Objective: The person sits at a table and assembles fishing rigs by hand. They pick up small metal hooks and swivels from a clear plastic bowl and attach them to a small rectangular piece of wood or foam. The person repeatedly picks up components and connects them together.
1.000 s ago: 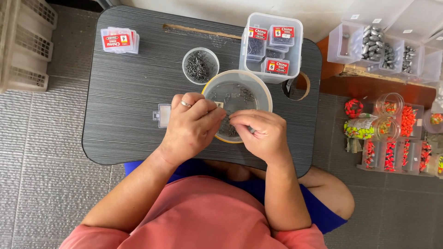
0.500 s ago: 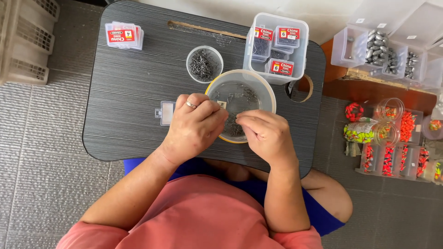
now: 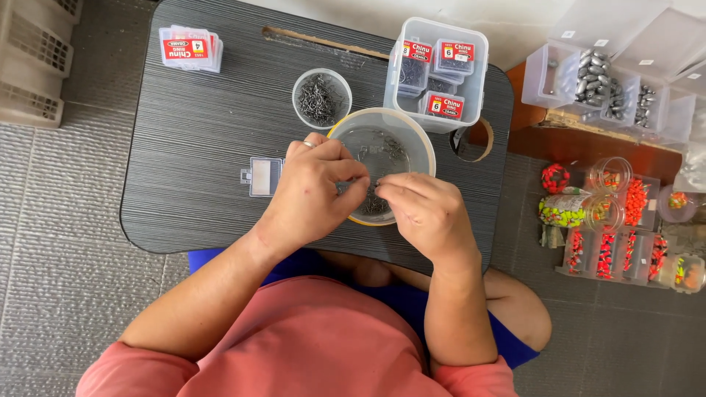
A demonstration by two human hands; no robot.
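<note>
At the centre of the frame, the left hand (image 3: pixel 312 195) and the right hand (image 3: pixel 425 213) met over the near rim of a clear round bowl (image 3: pixel 412 143) on the dark bench (image 3: pixel 191 147). Both sets of fingers were pressed together, pinching tiny metal hooks (image 3: pixel 371 198) too small to make out. A small cup of hooks (image 3: pixel 321 98) stood just beyond the bowl, upper centre.

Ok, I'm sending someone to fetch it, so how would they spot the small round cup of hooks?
On the dark grey lap table, look just beyond the large clear bowl under the left hand and right hand. The small cup stands left of the clear box. It alone is round, small and heaped with dark metal hooks.
</note>
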